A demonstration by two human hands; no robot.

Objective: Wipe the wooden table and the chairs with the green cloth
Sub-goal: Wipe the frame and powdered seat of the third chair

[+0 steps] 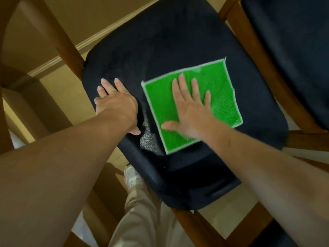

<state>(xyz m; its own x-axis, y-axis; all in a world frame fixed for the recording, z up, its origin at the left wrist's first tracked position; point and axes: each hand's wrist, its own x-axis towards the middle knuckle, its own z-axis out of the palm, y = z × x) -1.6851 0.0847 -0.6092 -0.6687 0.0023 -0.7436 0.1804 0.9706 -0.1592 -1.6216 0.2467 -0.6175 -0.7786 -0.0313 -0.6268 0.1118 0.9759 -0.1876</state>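
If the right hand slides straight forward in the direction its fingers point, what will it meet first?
The right hand lies flat on the green cloth. Straight ahead is the cloth's white far edge, then bare dark chair seat. Nothing else seems to block it before the seat's far rim.

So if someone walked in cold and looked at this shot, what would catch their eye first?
The bright green cloth grabs attention first, spread flat on the dark chair seat at the centre of the view. The right hand presses down on it with fingers spread straight, while the left hand rests on the seat's left edge. A second dark seat sits at the upper right.
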